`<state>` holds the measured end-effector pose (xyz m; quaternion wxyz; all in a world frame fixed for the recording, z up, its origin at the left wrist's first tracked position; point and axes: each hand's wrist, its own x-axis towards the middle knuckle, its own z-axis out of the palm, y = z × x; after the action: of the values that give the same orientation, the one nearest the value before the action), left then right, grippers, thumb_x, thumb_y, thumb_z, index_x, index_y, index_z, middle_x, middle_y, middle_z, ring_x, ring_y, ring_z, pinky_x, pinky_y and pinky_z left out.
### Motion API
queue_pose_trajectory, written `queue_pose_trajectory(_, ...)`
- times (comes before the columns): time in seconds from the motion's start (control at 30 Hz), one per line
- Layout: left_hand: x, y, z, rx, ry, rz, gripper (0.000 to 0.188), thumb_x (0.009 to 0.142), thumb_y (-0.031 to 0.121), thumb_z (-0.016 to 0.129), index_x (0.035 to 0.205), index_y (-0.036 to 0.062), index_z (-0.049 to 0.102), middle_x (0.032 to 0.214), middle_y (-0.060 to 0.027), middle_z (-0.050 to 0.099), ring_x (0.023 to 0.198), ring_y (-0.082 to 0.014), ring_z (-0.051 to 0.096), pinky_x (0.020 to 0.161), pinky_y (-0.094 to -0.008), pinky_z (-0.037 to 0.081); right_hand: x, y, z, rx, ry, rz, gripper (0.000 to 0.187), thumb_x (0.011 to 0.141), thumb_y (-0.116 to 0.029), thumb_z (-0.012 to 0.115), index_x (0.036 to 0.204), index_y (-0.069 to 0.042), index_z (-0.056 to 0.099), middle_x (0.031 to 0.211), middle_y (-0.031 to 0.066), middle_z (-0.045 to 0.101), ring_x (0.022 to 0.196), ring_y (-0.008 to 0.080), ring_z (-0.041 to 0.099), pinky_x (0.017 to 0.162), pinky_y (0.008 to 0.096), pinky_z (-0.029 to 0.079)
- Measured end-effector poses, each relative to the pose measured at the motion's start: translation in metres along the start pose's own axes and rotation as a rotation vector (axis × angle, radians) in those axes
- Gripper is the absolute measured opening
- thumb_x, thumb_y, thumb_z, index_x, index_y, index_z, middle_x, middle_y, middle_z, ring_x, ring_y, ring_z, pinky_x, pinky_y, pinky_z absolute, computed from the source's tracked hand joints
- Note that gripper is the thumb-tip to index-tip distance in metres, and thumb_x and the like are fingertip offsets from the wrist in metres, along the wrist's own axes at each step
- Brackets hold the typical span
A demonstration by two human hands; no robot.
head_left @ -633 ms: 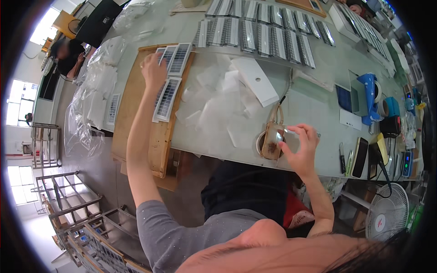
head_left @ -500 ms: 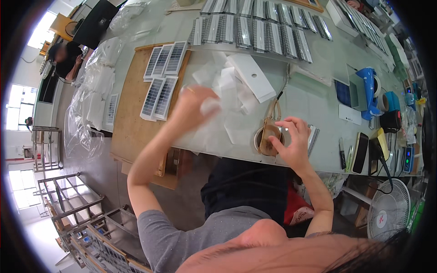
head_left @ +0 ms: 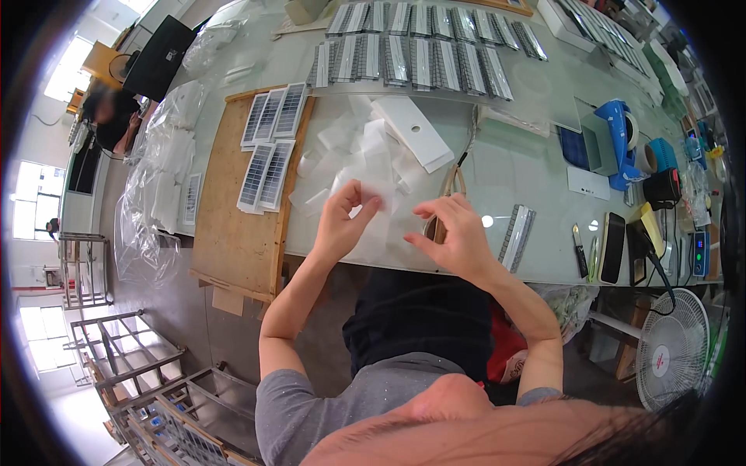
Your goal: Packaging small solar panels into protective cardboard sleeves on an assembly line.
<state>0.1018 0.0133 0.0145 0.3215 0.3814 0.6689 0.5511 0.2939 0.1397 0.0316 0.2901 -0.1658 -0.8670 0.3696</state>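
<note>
My left hand (head_left: pixel 342 225) is raised over the front part of the table with thumb and forefinger pinched. A blurred, see-through piece of film (head_left: pixel 381 194) appears at its fingertips. Facing it, my right hand (head_left: pixel 457 234) is held with thumb and fingers apart and nothing between them. Behind the right hand, partly covered, is a round brown container (head_left: pixel 435 228) with a tan looped handle (head_left: pixel 454 180) leaning out of it. Scattered translucent film pieces (head_left: pixel 365 159) lie beyond my left hand, beside a white flat box with a round hole (head_left: pixel 412 133).
Small solar panels (head_left: pixel 266 175) lie on a wooden board (head_left: pixel 233 241) at left. Rows of grid-patterned strips (head_left: pixel 420 62) line the back. One silvery strip (head_left: pixel 516 237) lies right of my right hand. Further right are a knife (head_left: pixel 580 252), a phone (head_left: pixel 612 247) and a blue tape dispenser (head_left: pixel 619 144).
My left hand has come down and nearer to my right hand. The right hand has shifted left and up over the brown container, its fingers still apart. The view has moved slightly.
</note>
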Motion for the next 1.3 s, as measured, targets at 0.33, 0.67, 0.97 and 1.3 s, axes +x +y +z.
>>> queue_pose_trajectory(0.33,0.003,0.004,-0.017,-0.484,0.324,0.062,0.011,0.099,0.010,0.061,0.105,0.0003,0.062,0.097,-0.0049,0.068,0.088,-0.0081,0.062,0.082,-0.0223,0.047,0.049,0.012,0.061,-0.191,-0.316,0.214,0.034,0.081,-0.039,0.073,0.073,-0.006,0.072,0.069,0.0122,0.068,0.068,0.0322,0.067,0.064,0.0426,0.051)
queue_pose_trajectory(0.67,-0.002,-0.020,-0.014,0.703,0.310,0.458,0.034,0.080,-0.001,0.068,0.113,0.0048,0.061,0.113,-0.0123,0.061,0.108,-0.0346,0.055,0.093,-0.0456,0.044,0.046,0.018,0.034,-0.092,-0.307,0.281,0.018,0.082,-0.021,0.073,0.087,-0.003,0.072,0.074,0.0148,0.070,0.068,0.0319,0.068,0.064,0.0391,0.051)
queue_pose_trajectory(0.97,-0.017,-0.045,0.016,0.823,0.014,0.381,0.034,0.082,0.006,0.066,0.115,0.0127,0.063,0.106,-0.0072,0.058,0.101,-0.0299,0.054,0.089,-0.0428,0.044,0.013,-0.008,-0.026,0.639,-0.501,0.529,0.012,0.088,-0.010,0.071,0.089,0.001,0.068,0.074,0.0013,0.068,0.070,0.0053,0.060,0.067,0.0224,0.048)
queue_pose_trajectory(1.3,-0.042,-0.039,0.036,0.933,-0.028,0.766,0.037,0.079,0.012,0.068,0.116,0.0179,0.064,0.104,-0.0053,0.054,0.096,-0.0249,0.053,0.085,-0.0403,0.045,-0.025,0.037,-0.043,-0.011,-0.236,0.351,0.015,0.079,-0.018,0.077,0.082,-0.006,0.067,0.078,0.0048,0.066,0.068,0.0187,0.063,0.062,0.0310,0.049)
